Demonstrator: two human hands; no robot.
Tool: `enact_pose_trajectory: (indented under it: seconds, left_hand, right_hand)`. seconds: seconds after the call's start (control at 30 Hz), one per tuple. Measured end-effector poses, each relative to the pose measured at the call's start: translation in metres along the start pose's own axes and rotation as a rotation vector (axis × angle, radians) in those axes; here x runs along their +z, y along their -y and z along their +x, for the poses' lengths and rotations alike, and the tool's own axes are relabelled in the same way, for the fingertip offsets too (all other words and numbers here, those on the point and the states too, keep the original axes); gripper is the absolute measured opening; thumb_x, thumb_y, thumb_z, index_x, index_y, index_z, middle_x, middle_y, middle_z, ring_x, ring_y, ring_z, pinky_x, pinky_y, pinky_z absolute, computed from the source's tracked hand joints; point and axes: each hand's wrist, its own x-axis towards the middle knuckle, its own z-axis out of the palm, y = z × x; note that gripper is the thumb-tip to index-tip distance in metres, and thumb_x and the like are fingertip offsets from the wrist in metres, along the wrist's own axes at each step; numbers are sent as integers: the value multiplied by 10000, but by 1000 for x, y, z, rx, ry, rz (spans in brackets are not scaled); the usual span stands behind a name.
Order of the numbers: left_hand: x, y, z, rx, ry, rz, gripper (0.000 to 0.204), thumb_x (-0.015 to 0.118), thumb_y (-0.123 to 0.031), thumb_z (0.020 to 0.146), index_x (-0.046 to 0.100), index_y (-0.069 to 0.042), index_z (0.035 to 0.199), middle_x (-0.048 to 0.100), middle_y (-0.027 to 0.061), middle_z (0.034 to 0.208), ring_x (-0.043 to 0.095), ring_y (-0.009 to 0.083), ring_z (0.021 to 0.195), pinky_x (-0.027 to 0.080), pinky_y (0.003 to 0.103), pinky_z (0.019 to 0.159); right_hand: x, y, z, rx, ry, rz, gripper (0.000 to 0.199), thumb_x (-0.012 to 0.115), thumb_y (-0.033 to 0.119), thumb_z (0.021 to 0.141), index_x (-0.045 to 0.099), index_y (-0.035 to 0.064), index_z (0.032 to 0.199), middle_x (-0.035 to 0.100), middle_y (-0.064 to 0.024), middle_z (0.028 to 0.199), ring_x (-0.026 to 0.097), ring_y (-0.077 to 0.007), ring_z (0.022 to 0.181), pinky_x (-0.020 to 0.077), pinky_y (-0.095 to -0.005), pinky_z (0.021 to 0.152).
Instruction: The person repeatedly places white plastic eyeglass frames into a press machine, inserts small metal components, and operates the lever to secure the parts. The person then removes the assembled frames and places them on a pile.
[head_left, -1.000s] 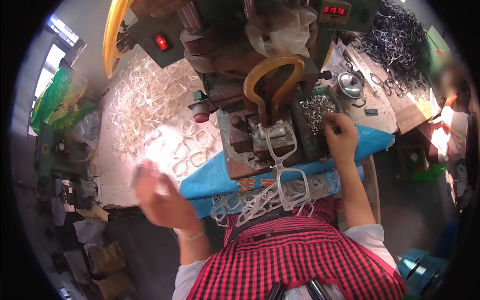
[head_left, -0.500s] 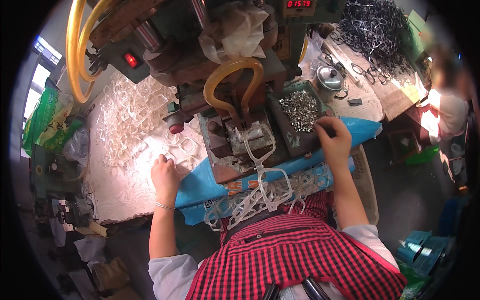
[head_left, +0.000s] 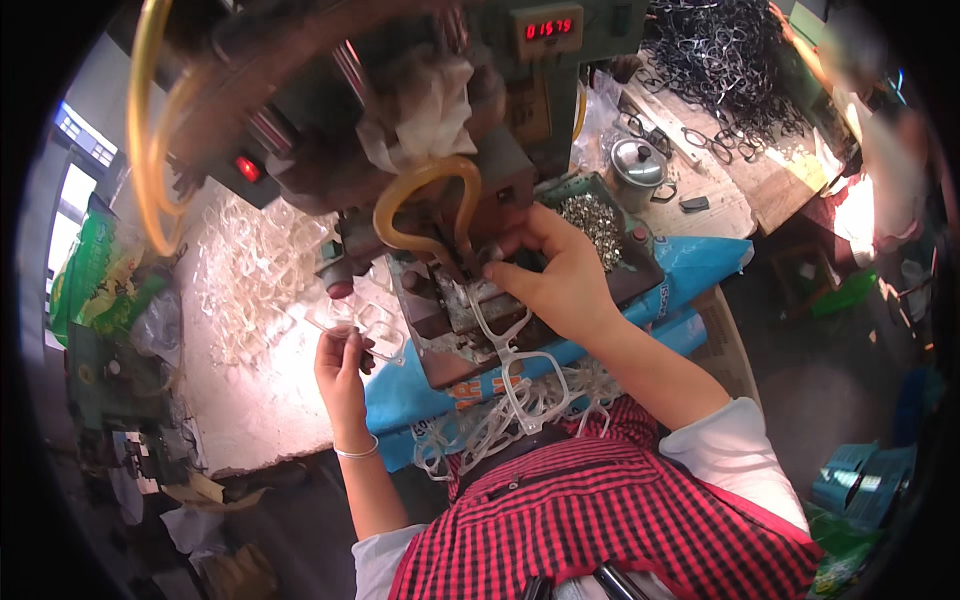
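A clear eyeglass frame (head_left: 508, 353) hangs from the jig (head_left: 462, 312) of a press machine (head_left: 500, 180), one rim toward me. My right hand (head_left: 570, 285) reaches over the jig, thumb and fingers pinched together beside the yellow hose loop (head_left: 428, 170). Whatever lies between those fingertips is too small to make out. On the left, my left hand (head_left: 343, 365) is closed on another clear eyeglass frame (head_left: 385, 355) above the whitish tabletop. Small shiny metal pieces (head_left: 592, 222) fill a dark tray right of the jig, partly covered by my right hand.
A heap of clear frames (head_left: 255, 265) covers the table's left side. More clear frames (head_left: 460, 425) lie at my lap by a blue plastic sheet (head_left: 695, 265). A lidded metal pot (head_left: 638, 162) and piled dark frames (head_left: 720, 60) are at far right, near another person (head_left: 885, 170).
My right hand has moved left from the metal pieces to the jig. My left hand now holds a clear frame raised off the table. The view has shifted slightly.
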Motion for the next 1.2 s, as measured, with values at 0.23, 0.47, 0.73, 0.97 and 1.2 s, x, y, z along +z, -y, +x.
enact_pose_trajectory:
  seconds: [0.23, 0.47, 0.73, 0.97, 1.2]
  left_hand:
    - [55, -105, -22, 612, -19, -277, 131, 499, -114, 1021, 526, -35, 1122, 598, 72, 812, 535, 120, 685, 422, 229, 566]
    - [91, -145, -9, 711, -261, -28, 171, 518, -86, 1003, 522, 12, 1143, 617, 93, 753, 528, 116, 601, 441, 232, 572]
    - [103, -126, -64, -540, 707, -441, 260, 400, -253, 1056, 489, -17, 1119, 626, 126, 725, 555, 147, 532, 442, 224, 470]
    - [122, -110, -58, -621, 585, -459, 292, 406, -282, 1042, 538, -21, 1040, 629, 124, 638, 498, 154, 403, 400, 231, 390]
    - [82, -71, -76, -423, 833, -368, 201, 509, -217, 1033, 555, -24, 1066, 669, 93, 941, 659, 149, 794, 534, 264, 685]
  right_hand:
    - [5, 9, -5, 65, 18, 154, 467, 707, -9, 764, 543, -20, 1201, 651, -33, 864, 611, -86, 850, 476, -243, 788]
    - [24, 31, -20, 123, -42, 300, 487, 634, -20, 820, 499, -24, 1288, 664, -80, 1017, 615, -110, 936, 483, -260, 823]
    - [-78, -52, -13, -194, -190, -1219, 256, 735, 145, 732, 694, 85, 977, 591, -187, 1232, 481, -408, 1264, 468, -477, 980]
    - [-95, -77, -13, -374, -286, -1112, 112, 716, 92, 754, 677, 79, 858, 641, -129, 1092, 576, -354, 1144, 503, -447, 878]
    - [-82, -65, -7, -257, -378, -801, 74, 699, 66, 813, 681, 45, 882, 673, -119, 867, 645, -312, 866, 501, -390, 760]
